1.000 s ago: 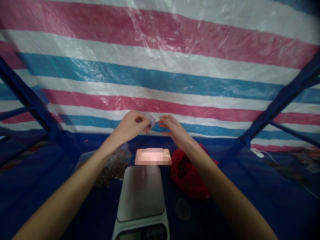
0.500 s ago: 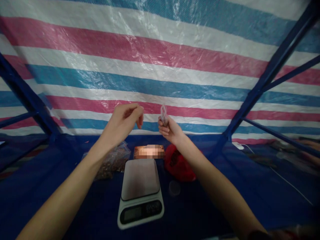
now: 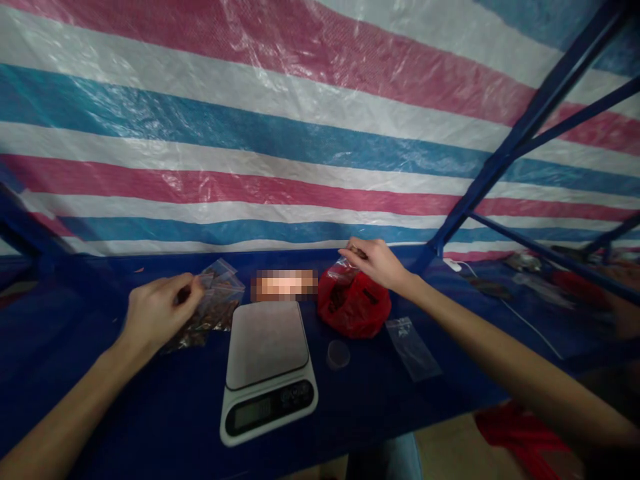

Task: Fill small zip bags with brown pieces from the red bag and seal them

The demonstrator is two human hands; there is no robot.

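My right hand [image 3: 377, 263] is closed at the back of an open red plastic bag [image 3: 355, 317] with dark brown bits inside. Crumpled clear plastic [image 3: 344, 270] hangs under its fingers, apparently a small bag, and something brownish shows between finger and thumb. At the left, my left hand [image 3: 163, 307] has its fingers curled together beside a pile of clear zip bags [image 3: 215, 303] filled with brown pieces. Whatever those fingers may hold is hidden. Between the hands lies a white kitchen scale [image 3: 267, 347] with a bare platform; its display cannot be read.
Right of the scale is a small round clear lid or cup [image 3: 338, 355]. A flat clear zip bag [image 3: 413, 348] lies farther right. Behind the scale sits a blurred-out orange item [image 3: 285, 285]. Blue metal bars [image 3: 480, 187] and a white cable [image 3: 520, 320] are at the right.
My right hand has come down from in front of the striped sheet to the red bag. The left hand has dropped leftward to the zip bags. The view has turned slightly right.
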